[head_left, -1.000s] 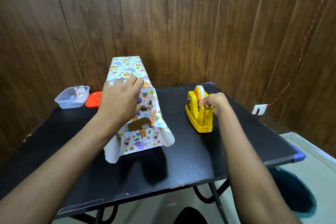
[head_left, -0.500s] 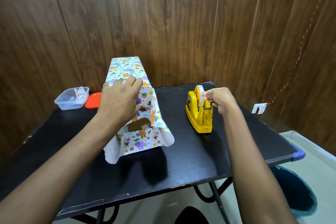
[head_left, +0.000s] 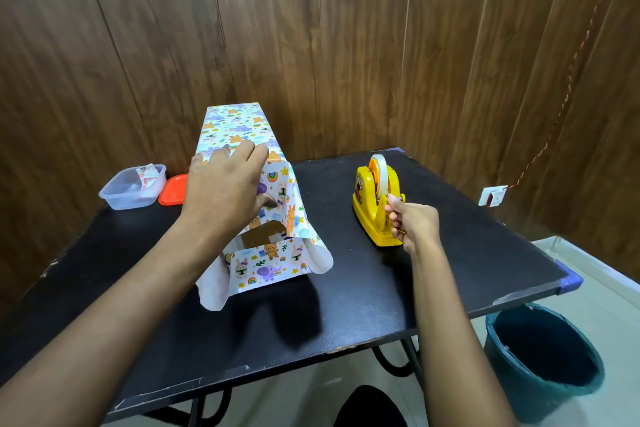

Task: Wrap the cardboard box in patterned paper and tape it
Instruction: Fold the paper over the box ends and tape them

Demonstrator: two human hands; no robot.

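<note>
Left hand (head_left: 225, 191) flat, fingers straight, pressing paper (head_left: 237, 126) on box (head_left: 263, 235) (cardboard shows in front). Right hand (head_left: 414, 224) pinches tape (head_left: 382, 173) at dispenser (head_left: 367, 206).

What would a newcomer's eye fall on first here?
The box in bright patterned paper stands on the black table, the left hand pressing its flap down, bare cardboard showing at the near end. Right of it sits a yellow tape dispenser, where the right hand pinches the tape.

Paper (head_left: 235, 125) white, pastel cartoon animals and rainbows, under left fingers (head_left: 254, 152); brown cardboard box (head_left: 263, 234) patch below them. Yellow dispenser (head_left: 369, 208), whitish tape (head_left: 382, 173) at right fingers (head_left: 393, 215). Black counter (head_left: 381, 305).
</note>
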